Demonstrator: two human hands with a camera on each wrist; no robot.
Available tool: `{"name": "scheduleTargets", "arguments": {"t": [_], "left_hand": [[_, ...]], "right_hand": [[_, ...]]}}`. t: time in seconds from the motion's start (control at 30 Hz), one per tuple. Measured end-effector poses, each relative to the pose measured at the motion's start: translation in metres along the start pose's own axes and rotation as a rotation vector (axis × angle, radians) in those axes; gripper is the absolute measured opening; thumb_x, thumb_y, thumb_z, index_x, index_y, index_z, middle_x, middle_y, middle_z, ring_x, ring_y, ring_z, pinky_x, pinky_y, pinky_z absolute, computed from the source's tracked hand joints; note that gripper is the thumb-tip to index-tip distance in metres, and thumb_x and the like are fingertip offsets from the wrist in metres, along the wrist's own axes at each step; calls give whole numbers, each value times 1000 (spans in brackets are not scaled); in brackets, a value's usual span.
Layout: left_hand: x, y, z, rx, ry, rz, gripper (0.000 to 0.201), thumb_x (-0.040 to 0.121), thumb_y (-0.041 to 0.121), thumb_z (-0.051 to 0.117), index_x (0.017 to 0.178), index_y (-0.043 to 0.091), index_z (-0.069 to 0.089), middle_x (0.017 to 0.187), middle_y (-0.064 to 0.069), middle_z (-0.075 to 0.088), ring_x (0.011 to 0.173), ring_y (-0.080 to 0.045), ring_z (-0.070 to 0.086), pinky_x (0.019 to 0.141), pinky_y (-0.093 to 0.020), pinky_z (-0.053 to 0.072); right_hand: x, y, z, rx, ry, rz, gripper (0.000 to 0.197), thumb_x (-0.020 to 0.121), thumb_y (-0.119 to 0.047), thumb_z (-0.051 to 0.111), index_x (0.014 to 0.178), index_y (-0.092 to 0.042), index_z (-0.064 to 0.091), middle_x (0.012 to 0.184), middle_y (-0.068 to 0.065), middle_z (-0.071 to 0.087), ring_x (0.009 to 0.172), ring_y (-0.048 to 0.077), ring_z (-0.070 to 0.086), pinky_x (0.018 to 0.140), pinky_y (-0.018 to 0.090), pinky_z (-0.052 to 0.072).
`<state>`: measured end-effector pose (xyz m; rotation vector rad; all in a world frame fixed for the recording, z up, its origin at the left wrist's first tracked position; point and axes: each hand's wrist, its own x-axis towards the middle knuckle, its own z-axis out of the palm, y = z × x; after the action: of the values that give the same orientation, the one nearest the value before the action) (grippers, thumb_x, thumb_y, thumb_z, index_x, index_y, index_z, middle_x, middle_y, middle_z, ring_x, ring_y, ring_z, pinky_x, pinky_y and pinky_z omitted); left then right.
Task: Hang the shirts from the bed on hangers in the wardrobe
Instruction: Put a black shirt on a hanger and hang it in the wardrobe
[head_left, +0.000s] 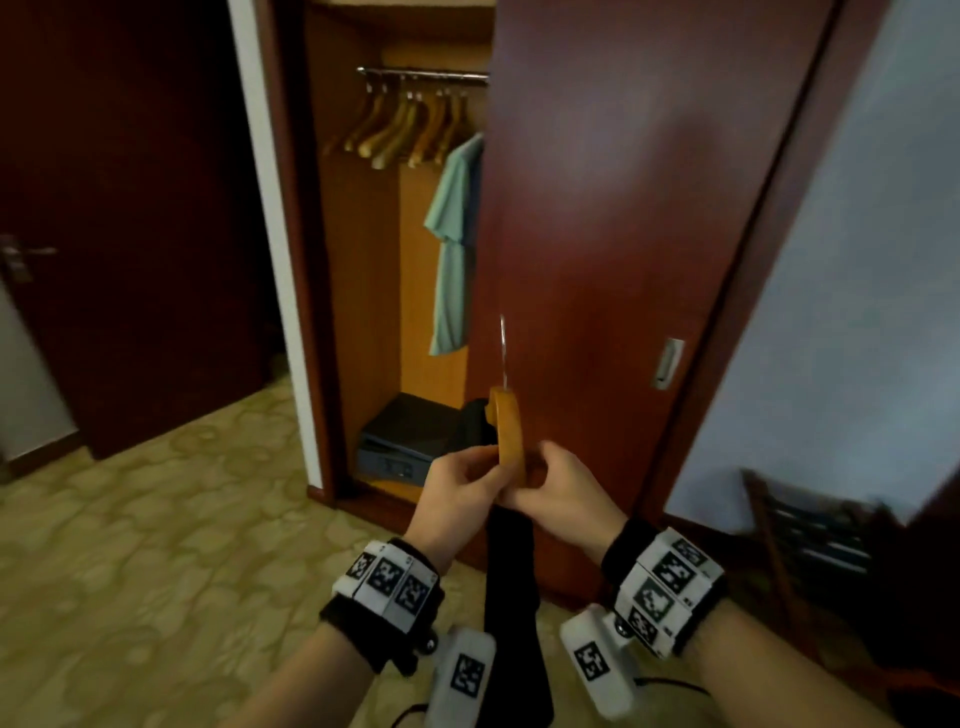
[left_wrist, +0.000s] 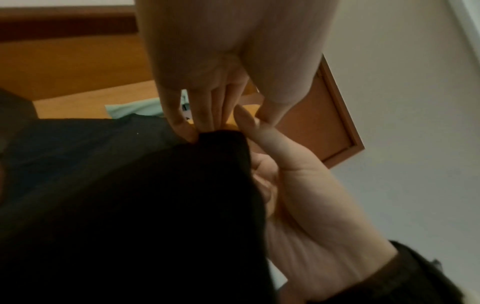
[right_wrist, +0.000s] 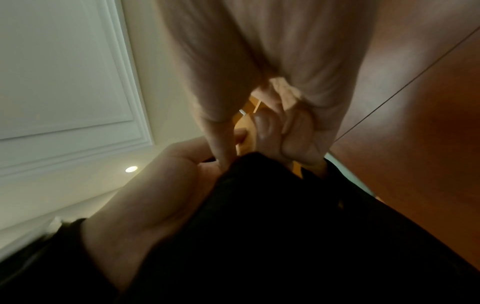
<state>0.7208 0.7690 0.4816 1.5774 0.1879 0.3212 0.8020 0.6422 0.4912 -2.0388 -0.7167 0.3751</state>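
Standing before the open wardrobe (head_left: 363, 260), I judge the job partly done: one pale green shirt (head_left: 453, 239) already hangs from the rail (head_left: 423, 74) at about one o'clock from me, with a row of bare wooden hangers (head_left: 400, 130) to its left at twelve. How many shirts remain on the bed I cannot tell, since the bed is out of view.

In front of my chest I hold a wooden hanger (head_left: 508, 441) edge-on, its metal hook pointing up toward twelve. A black shirt (head_left: 511, 587) droops from it straight down toward six, between my wrists. It looks to me as though I am working the shirt onto the hanger; whether it sits properly on both shoulders I cannot tell.

My left hand (head_left: 460, 486) is at nine o'clock of the hanger, its grip pressed together: the fingertips (left_wrist: 187, 131) pinch the upper edge of the black cloth against the wood. My right hand (head_left: 561, 491) is at three o'clock, fingers curled round the hanger's arm and the cloth at it, thumb (right_wrist: 265, 127) bent in. Both grips touch the shirt and the hanger; neither is spread.

What is left, as I judge it: seating this shirt, then hooking the hanger on the rail.
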Motion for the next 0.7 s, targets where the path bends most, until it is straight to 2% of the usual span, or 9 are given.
{"name": "scheduleTargets", "arguments": {"t": [0.1, 0.17, 0.23, 0.27, 0.37, 0.47, 0.53, 0.6, 0.7], "left_hand": [[50, -6, -50, 14, 60, 6, 22, 94, 25, 64, 108, 11, 73, 95, 1, 75, 86, -11, 71, 70, -21, 53], [85, -8, -80, 24, 95, 17, 22, 94, 24, 64, 107, 8, 72, 93, -3, 75, 82, -14, 71, 67, -24, 55], [123, -4, -109, 15, 117, 40, 22, 94, 21, 64, 106, 5, 72, 94, -9, 75, 88, -23, 72, 77, -33, 59], [143, 0, -123, 17, 128, 52, 21, 94, 20, 64, 105, 4, 72, 95, -12, 75, 90, -26, 72, 80, -34, 58], [208, 19, -161, 42, 135, 78, 20, 94, 18, 64, 103, 3, 73, 97, -16, 74, 90, -26, 71, 76, -28, 57], [271, 45, -199, 92, 115, 73, 20, 93, 23, 64, 101, 6, 73, 95, -12, 75, 93, -28, 70, 79, -31, 58], [314, 60, -221, 141, 117, 89, 24, 93, 27, 65, 100, 6, 73, 98, -16, 73, 91, -31, 70, 81, -37, 57], [356, 72, -239, 172, 132, 114, 30, 93, 28, 65, 102, 0, 71, 103, -25, 69, 83, -29, 66, 79, -37, 54], [427, 81, -267, 183, 139, 135, 36, 92, 28, 67, 104, -6, 69, 107, -31, 65, 81, -25, 59, 77, -39, 50]], "right_hand": [[65, -16, 24, -25, -10, -68, 66, 66, -49, 79, 124, -29, 55, 116, -10, 66, 106, 8, 63, 91, 37, 55], [105, -26, 35, -83, -36, -113, 48, 79, -46, 76, 121, -30, 58, 113, -13, 63, 100, 2, 60, 81, 22, 52], [149, -37, 44, -138, -19, -158, 32, 85, -48, 70, 110, -32, 59, 104, -16, 61, 91, -3, 57, 70, 12, 47], [173, -43, 47, -154, -17, -178, 31, 85, -51, 68, 107, -31, 60, 101, -16, 62, 89, -4, 59, 70, 13, 49], [247, -69, 48, -193, -20, -215, 41, 79, -60, 64, 108, -32, 62, 98, -11, 68, 92, 6, 66, 79, 31, 58], [313, -96, 45, -236, -34, -247, 51, 73, -68, 64, 109, -32, 59, 94, -10, 69, 85, 6, 67, 75, 34, 59], [352, -112, 48, -246, -65, -245, 64, 70, -70, 65, 120, -32, 54, 103, -11, 68, 93, 5, 66, 81, 33, 58], [393, -126, 52, -238, -49, -227, 68, 74, -59, 68, 131, -28, 48, 112, -9, 65, 102, 8, 63, 85, 29, 55], [467, -144, 54, -251, 99, -215, 55, 81, -43, 69, 128, -18, 52, 114, 0, 66, 107, 19, 63, 81, 29, 50]]}}
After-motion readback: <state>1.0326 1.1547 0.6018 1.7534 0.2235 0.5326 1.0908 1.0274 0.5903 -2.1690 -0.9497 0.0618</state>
